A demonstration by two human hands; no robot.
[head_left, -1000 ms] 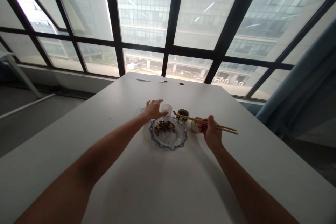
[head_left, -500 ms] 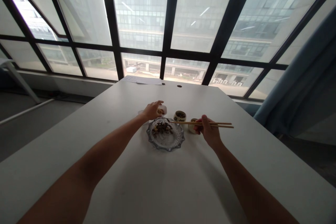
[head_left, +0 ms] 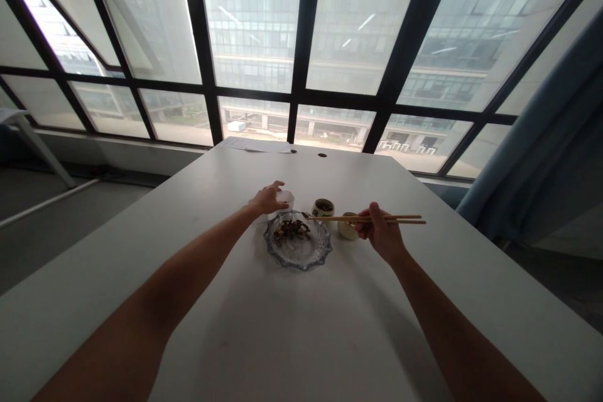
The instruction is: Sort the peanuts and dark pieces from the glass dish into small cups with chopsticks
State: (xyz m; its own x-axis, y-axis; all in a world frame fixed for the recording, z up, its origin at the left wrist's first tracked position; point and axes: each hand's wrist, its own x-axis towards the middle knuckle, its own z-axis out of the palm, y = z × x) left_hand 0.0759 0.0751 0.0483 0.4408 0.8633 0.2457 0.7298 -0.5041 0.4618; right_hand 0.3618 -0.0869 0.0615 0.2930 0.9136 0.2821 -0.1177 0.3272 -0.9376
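A scalloped clear glass plate (head_left: 298,254) with dark food pieces (head_left: 289,230) lies on the white table (head_left: 282,339). My left hand (head_left: 266,199) reaches past its far edge, fingers curled round a small clear plastic cup (head_left: 285,198). My right hand (head_left: 380,232) grips a pair of wooden chopsticks (head_left: 367,219), held level, tips pointing left over the plate's far rim. A small dark-patterned cup (head_left: 323,206) and a pale cup (head_left: 348,227) stand between the plate and my right hand.
Papers (head_left: 257,145) and a round cable hole (head_left: 322,154) lie at the table's far edge. Tall black-framed windows (head_left: 301,44) rise behind. A blue curtain (head_left: 551,157) hangs at the right. A white frame (head_left: 28,135) stands far left.
The chopsticks swung from slanted to level, tips now near the plate's far rim. My left hand closed round the clear cup and drew it slightly left.
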